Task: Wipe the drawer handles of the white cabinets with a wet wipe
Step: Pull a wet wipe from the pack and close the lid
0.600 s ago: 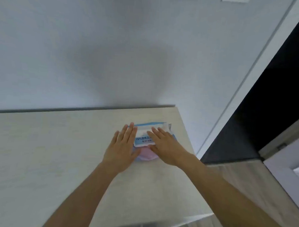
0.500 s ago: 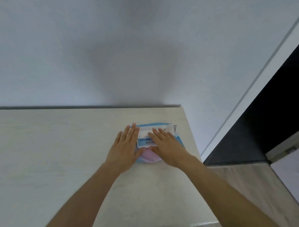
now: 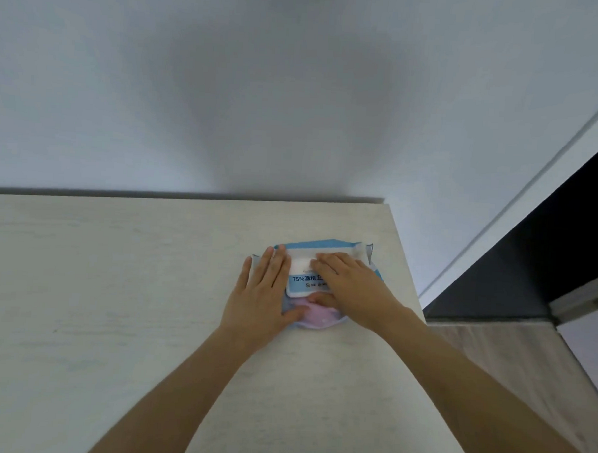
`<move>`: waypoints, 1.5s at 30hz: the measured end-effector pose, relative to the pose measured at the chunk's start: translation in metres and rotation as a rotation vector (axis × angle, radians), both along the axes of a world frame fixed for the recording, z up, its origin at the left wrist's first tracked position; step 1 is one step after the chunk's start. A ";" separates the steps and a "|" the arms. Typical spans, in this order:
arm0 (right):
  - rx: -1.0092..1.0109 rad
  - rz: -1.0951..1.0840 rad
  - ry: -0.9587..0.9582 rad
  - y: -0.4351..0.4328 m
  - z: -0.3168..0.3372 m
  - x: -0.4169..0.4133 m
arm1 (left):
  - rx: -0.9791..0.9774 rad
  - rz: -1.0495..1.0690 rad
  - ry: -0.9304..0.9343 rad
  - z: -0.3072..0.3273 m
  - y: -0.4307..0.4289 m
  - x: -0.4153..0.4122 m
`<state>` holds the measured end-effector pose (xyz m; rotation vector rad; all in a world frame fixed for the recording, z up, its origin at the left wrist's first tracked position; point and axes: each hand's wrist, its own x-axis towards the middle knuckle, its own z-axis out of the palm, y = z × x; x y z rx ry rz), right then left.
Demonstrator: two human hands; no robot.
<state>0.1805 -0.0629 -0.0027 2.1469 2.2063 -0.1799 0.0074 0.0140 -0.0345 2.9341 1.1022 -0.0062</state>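
My left hand [image 3: 260, 293] lies flat, fingers straight, pinning the left end of the soft blue-and-white plastic wet wipe pack [image 3: 327, 245] right of centre on the pale wood-grain cabinet top [image 3: 116, 304]. My right hand [image 3: 353, 287] rests flat across its white flap [image 3: 305, 278], thumb at the lower edge, probably to peel it. The drawer handles are out of frame, and my palms hide much of the label.
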 end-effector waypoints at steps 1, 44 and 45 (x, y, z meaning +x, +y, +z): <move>-0.033 0.018 -0.032 0.001 0.000 0.000 | -0.005 0.003 -0.007 -0.001 -0.001 0.000; -0.040 -0.240 0.339 0.043 0.007 0.020 | -0.152 -0.023 0.109 0.010 0.017 0.007; -0.064 -0.212 0.332 0.039 0.003 0.022 | -0.157 -0.023 0.121 0.009 0.017 0.006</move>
